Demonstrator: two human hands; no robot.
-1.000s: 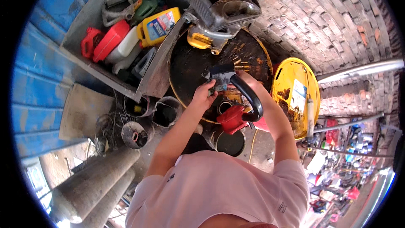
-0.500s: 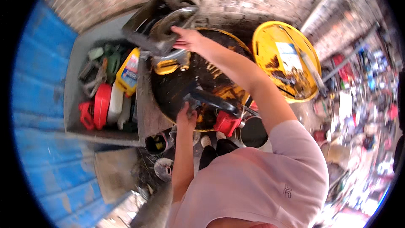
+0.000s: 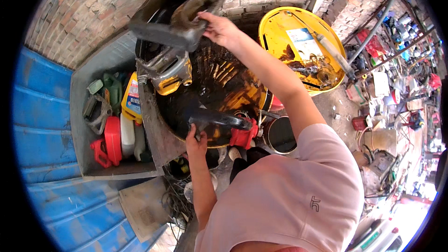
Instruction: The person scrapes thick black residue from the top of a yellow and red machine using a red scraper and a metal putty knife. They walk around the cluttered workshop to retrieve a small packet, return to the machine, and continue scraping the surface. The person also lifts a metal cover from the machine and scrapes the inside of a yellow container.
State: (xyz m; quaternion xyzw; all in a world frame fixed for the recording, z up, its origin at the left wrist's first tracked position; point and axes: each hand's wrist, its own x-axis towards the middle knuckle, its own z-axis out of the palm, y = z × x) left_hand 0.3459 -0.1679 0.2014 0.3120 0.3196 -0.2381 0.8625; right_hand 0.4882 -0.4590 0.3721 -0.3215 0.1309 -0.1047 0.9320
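Note:
A big dark, oil-stained container (image 3: 179,14) with a curved rim or handle is held tilted against the brick wall side. My right hand (image 3: 219,29) grips its right edge, fingers closed. Under it, on the black, oil-smeared top of a yellow-rimmed drum (image 3: 219,81), sits a grimy grey-and-yellow jug-like piece (image 3: 170,72). My left hand (image 3: 196,142) is at the drum's near edge, its fingers closed on the left end of a long, shiny black piece (image 3: 219,119) whose kind I cannot make out. A red jug-like thing (image 3: 243,133) is just beyond that piece's right end.
To the left a grey bin (image 3: 84,126) holds several used bottles, among them a yellow one (image 3: 132,98) and a red one (image 3: 112,140). Right of the drum stands another yellow drum (image 3: 270,32) with oily items on top. A dark-filled bucket (image 3: 281,135) stands near my feet.
My right hand has lifted the dark container a little up and away, baring more of the grey-and-yellow piece. The view has shifted slightly. My left hand keeps its hold.

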